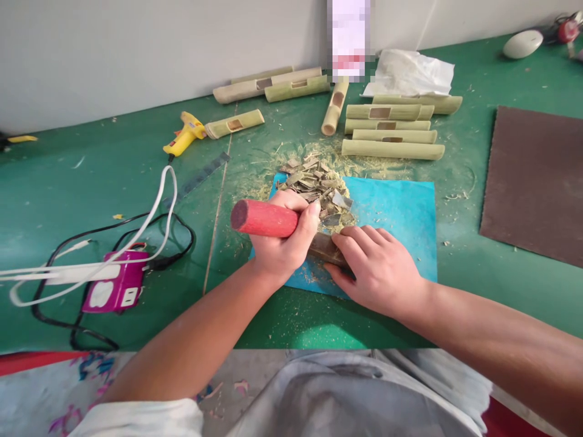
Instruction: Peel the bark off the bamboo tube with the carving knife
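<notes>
My left hand (pixel 282 240) is closed around the thick red handle (pixel 266 218) of a tool whose working end is hidden by my fingers. Fingers curled, my right hand (pixel 380 267) grips a dark brown piece (pixel 327 247), which reaches across toward my left hand. Whether that piece is bamboo or part of the tool I cannot tell. Beneath both hands lies a blue sheet (pixel 392 209). A heap of brownish chips (pixel 314 182) sits just beyond my left hand, with pale shavings scattered around it.
Cut bamboo tubes (pixel 392 149), several with square openings, lie at the back. A yellow glue gun (pixel 186 135) rests at left. White and black cables surround a purple power strip (pixel 122 282). A brown mat (pixel 535 182) lies at right, near a white mouse (pixel 523 44).
</notes>
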A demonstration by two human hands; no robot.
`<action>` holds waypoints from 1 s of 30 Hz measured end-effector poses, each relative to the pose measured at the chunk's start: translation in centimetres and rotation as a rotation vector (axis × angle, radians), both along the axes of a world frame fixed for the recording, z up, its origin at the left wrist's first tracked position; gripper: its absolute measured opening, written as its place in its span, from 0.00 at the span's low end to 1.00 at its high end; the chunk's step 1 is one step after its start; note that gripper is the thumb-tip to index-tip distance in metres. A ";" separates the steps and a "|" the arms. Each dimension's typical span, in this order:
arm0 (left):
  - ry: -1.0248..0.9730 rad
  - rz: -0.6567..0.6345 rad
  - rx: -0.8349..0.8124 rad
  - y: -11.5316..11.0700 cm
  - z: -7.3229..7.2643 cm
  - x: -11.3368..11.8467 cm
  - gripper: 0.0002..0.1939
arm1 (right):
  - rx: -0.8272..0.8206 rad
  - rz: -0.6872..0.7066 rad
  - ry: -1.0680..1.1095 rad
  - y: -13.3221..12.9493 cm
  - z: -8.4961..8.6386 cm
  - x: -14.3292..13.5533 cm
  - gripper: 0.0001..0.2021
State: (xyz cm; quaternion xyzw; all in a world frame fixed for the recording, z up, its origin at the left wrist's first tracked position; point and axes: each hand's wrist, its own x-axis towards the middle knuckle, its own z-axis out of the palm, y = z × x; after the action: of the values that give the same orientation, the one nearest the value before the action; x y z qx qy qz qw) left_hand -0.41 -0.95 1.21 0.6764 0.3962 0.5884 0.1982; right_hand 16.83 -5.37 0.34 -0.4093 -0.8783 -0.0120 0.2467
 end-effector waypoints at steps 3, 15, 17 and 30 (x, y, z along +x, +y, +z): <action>-0.026 0.012 -0.005 0.0 0.0 0.1 0.12 | -0.011 0.016 -0.002 0.0 -0.1 0.0 0.10; -0.004 0.043 -0.008 0.0 -0.2 -0.1 0.12 | 0.045 0.001 -0.050 -0.1 -0.1 -0.2 0.07; 0.006 0.022 -0.007 0.0 -0.2 -0.2 0.11 | 0.052 0.000 -0.050 -0.1 -0.1 -0.2 0.07; -0.068 -0.037 -0.099 -0.7 0.1 0.1 0.13 | -0.039 0.082 0.048 0.2 -0.4 0.0 0.10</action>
State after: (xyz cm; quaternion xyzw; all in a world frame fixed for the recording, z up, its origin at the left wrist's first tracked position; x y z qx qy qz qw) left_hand -0.31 -1.60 1.27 0.6527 0.4053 0.5869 0.2556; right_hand 16.84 -5.20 -0.02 -0.3780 -0.8882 0.0252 0.2601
